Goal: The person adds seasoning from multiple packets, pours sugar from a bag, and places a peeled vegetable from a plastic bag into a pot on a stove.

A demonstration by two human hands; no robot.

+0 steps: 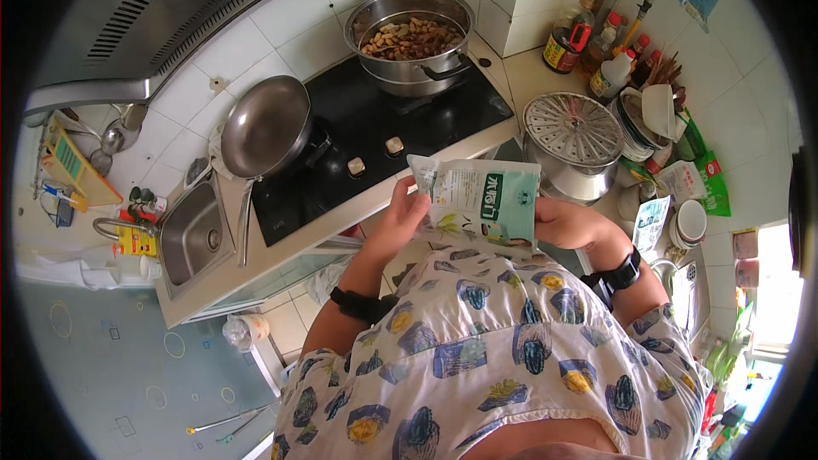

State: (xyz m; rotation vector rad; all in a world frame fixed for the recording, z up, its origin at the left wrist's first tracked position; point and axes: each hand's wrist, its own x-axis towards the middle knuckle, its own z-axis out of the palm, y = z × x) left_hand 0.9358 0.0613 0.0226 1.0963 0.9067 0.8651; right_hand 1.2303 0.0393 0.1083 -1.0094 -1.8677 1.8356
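I hold a pale green and white printed pouch [460, 204] in front of my chest, near the front edge of the counter. My left hand [402, 217] grips its left edge, thumb on the face turned toward me. Its right edge is pinched by my right hand [562, 223], whose fingers are partly hidden behind it. What the pouch contains does not show. Past it on the black cooktop [341, 145] stand a wok [267, 123], tilted at the left, and a large steel steamer pot [417, 77] with brown peanut-like food [413, 38] in it.
At the right stands a steel pot with a slotted steamer plate [575, 129] on top. Sauce bottles [567, 38], stacked bowls [690, 220] and a green bag [714, 179] crowd the right counter. A sink [198, 226] with a faucet [119, 226] is at the left, beneath the range hood [170, 8].
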